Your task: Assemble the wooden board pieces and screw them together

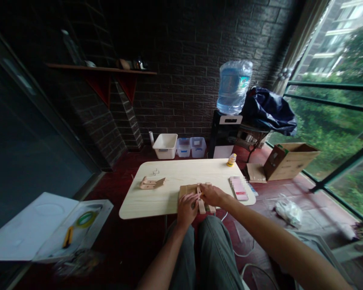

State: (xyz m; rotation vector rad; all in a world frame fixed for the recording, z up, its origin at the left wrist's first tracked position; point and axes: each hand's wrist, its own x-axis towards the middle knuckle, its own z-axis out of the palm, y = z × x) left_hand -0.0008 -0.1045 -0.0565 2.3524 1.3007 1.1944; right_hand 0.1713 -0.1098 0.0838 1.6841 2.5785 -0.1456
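Observation:
Both of my hands work close together at the front edge of a pale table [157, 203]. They are over a brown cardboard piece [186, 188] with light wooden strips [201, 207] on it. My left hand [187, 204] reaches from the left, its fingers closed against the wooden strip nearest it. From the right, my right hand [211, 194] bends its fingers closed over the same strip. Whatever it pinches is too small to name. To the left lies a wooden bracket-like assembly [153, 183], with small bent metal pieces [155, 172] behind it.
A yellow-capped bottle [231, 160] and a pink box [239, 188] sit on the table's right side. Plastic bins [165, 155], a water dispenser [225, 135] and a cardboard box [286, 163] stand beyond. An open white case [93, 225] with an orange-black tool [68, 237] is at left.

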